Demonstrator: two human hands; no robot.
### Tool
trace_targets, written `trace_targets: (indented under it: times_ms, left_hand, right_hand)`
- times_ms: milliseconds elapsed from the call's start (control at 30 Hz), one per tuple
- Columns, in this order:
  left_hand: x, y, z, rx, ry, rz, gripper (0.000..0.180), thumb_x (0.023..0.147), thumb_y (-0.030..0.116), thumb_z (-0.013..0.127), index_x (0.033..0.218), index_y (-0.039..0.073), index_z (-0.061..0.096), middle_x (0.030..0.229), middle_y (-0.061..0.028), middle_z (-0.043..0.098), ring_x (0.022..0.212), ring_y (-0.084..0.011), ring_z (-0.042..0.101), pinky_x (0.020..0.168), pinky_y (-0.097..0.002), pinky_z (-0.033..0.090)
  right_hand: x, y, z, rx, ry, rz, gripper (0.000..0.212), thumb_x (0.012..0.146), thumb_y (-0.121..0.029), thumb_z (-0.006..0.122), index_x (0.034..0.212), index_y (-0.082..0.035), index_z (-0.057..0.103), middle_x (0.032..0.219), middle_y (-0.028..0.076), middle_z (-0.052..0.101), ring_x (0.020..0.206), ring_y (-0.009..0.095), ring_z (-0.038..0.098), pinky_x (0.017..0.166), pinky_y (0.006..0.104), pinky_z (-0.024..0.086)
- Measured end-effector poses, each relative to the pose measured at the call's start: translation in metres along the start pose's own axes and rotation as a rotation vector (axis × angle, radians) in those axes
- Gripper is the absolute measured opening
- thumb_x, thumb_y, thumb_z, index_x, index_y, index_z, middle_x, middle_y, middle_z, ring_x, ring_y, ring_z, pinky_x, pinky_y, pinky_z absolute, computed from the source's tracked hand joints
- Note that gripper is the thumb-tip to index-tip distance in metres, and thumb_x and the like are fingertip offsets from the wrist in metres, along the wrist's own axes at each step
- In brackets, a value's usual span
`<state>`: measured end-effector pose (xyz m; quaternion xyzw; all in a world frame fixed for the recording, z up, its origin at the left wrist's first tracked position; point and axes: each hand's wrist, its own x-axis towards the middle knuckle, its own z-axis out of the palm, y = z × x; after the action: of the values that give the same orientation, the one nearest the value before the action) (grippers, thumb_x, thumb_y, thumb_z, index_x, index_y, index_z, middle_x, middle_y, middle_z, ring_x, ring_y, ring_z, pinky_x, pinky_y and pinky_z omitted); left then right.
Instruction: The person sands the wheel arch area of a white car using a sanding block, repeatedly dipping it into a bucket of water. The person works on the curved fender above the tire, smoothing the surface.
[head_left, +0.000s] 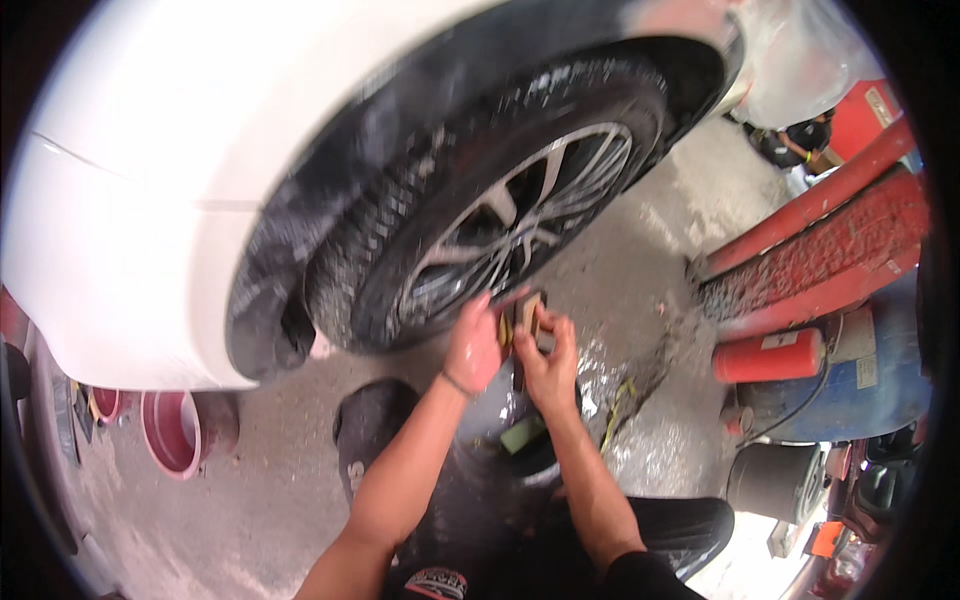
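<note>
Both hands are close together in front of the car wheel (545, 190), over a dark bucket. My right hand (550, 365) is closed around a small tan, block-like piece (530, 308), held upright between thumb and fingers. Just left of it is my left hand (473, 348), pinkish and wet-looking, its fingers smeared by motion. Between the hands shows a bit of yellow (505, 330) whose kind I cannot make out. Below them, a green block, perhaps a sponge (523, 434), lies at the dark bucket (540, 478), mostly hidden by my forearms.
A white car body (150, 200) with a dull black wheel-arch trim (290, 220) fills the upper left. Pink buckets (172, 435) stand at left. At right are a red steel post (820, 230), a red cylinder (770, 357), a blue drum (890, 370) and a grey bucket (770, 482).
</note>
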<state>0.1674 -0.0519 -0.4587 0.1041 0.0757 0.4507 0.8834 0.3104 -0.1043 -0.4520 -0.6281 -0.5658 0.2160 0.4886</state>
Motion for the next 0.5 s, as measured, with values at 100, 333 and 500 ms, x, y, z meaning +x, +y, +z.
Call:
trace_targets:
  times_ms: [100,333,500]
  left_hand:
    - [0.001,0.009,-0.018,0.185,0.100,-0.037,0.057,0.111,0.030,0.046,0.160,0.000,0.048,0.148,-0.0124,0.065,0.134,-0.0255,0.064,0.116,-0.0431,0.049]
    - [-0.008,-0.001,-0.004,0.369,0.240,0.035,0.049,0.106,0.016,0.071,0.152,0.007,0.058,0.137,-0.0052,0.068,0.122,-0.0200,0.068,0.106,-0.0389,0.055]
    - [-0.009,-0.002,0.018,0.378,0.313,0.039,0.044,0.105,0.026,0.072,0.145,0.010,0.063,0.128,-0.0049,0.070,0.117,-0.0168,0.067,0.101,-0.0395,0.055]
  right_hand:
    - [0.001,0.002,0.007,0.013,0.005,-0.046,0.047,0.095,-0.020,0.084,0.134,-0.002,0.066,0.134,0.017,0.063,0.134,0.030,0.056,0.110,0.0371,0.048]
    - [0.021,-0.004,-0.030,0.548,-0.447,0.393,0.030,0.103,-0.026,0.078,0.123,-0.008,0.064,0.126,0.006,0.070,0.124,0.014,0.060,0.104,0.0321,0.049]
    - [0.023,-0.031,-0.035,0.236,-0.361,0.234,0.025,0.101,-0.016,0.080,0.119,-0.002,0.070,0.105,0.006,0.075,0.095,0.010,0.067,0.083,0.0287,0.055]
